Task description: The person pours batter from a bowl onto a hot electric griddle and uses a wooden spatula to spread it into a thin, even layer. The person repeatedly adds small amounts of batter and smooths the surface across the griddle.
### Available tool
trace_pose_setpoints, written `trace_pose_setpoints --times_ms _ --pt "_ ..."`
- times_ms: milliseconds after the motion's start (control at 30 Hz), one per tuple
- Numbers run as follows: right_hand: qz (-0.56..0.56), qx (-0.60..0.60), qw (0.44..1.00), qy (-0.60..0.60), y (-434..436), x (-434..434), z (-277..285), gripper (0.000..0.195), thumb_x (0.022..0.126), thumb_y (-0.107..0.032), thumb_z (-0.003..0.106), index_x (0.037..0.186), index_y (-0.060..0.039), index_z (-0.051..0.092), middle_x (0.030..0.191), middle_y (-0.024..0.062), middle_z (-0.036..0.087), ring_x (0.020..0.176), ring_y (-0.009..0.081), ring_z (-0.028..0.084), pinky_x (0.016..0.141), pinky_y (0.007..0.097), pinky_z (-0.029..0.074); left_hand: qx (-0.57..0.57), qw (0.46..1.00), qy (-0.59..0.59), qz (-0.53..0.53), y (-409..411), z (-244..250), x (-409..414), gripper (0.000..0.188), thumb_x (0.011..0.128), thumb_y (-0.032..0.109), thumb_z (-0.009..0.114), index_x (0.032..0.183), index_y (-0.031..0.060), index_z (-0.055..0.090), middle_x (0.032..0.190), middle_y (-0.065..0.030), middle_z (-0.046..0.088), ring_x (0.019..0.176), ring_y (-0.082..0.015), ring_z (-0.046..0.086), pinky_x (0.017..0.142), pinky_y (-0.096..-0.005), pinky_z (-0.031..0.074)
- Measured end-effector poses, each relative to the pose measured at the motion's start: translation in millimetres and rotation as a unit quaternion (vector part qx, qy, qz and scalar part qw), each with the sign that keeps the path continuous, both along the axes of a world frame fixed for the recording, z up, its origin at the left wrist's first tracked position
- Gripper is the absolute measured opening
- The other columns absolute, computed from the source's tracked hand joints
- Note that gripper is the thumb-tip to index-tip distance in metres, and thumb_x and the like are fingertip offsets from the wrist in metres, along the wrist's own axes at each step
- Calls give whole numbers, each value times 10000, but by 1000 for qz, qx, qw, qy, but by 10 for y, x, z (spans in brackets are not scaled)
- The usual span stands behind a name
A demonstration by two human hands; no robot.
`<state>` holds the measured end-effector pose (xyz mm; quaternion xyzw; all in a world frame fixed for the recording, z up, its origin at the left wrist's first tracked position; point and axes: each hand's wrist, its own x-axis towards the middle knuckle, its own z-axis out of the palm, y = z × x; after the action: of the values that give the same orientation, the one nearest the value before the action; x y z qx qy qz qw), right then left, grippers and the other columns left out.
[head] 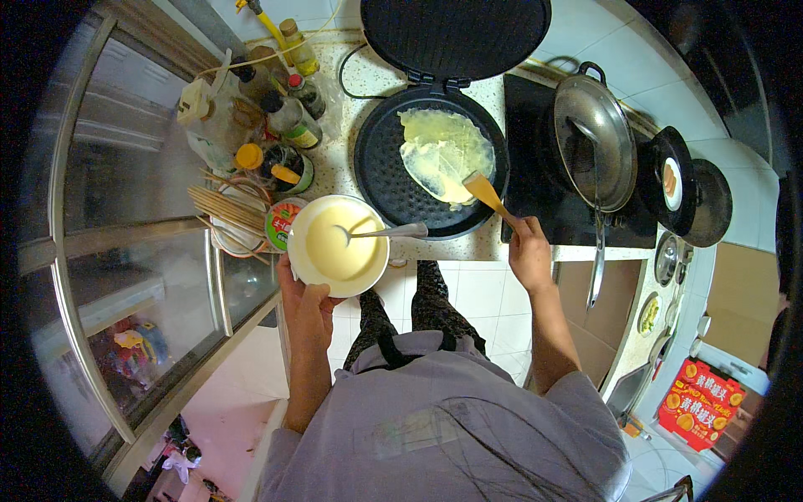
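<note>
My left hand [308, 302] grips a white bowl [293, 257] by its lower left side. Pale yellow batter [332, 257] fills much of the bowl, and a metal spoon [389, 231] rests in it with the handle out over the right rim. In my right hand [531, 254] is a wooden spatula [486, 191]. Its flat end meets the lower right edge of a thin, uneven sheet of pale batter [445, 154]. That sheet lies on the dimpled black plate of an electric griddle [382, 157], whose lid [455, 34] stands raised behind.
Bottles [295, 119] and jars crowd the counter's left side, near chopsticks [226, 210] lying across a container and a round tub [283, 219]. Right of the griddle, a lidded wok [593, 144] sits on a black cooktop [527, 176]. Dark pans [709, 201] stand farther right.
</note>
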<state>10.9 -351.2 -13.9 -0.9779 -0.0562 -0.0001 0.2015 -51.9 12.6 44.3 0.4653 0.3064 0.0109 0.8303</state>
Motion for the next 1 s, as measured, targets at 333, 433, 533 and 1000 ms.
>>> trace_pose_setpoints --times_ms 333,433,533,1000 --pt "18 60 996 59 778 713 -232 496 836 43 538 1303 -110 606 1117 193 587 1001 428 615 848 480 533 17 999 28 7 34 47 -17 799 728 -62 454 1478 104 235 1332 -212 513 1100 -356 664 794 -464 652" --pt "2 39 997 71 657 549 -236 488 838 43 541 1297 -110 608 1100 194 590 983 424 617 829 482 532 8 1000 25 10 67 48 -24 797 724 -59 463 1472 111 247 1328 -198 518 1103 -343 661 786 -458 652" --pt "8 30 998 45 284 214 -145 426 868 43 534 1260 -95 630 1037 188 597 947 419 619 788 474 524 0 1000 24 20 77 25 -32 788 718 -51 474 1459 117 263 1329 -182 517 1096 -332 662 777 -454 653" --pt "-19 -2 999 48 140 353 -213 489 834 40 531 1284 -127 621 1053 187 604 926 404 632 793 479 547 18 1000 5 10 87 20 -18 838 713 -1 513 1506 123 269 1374 -176 502 1138 -349 651 797 -471 658"
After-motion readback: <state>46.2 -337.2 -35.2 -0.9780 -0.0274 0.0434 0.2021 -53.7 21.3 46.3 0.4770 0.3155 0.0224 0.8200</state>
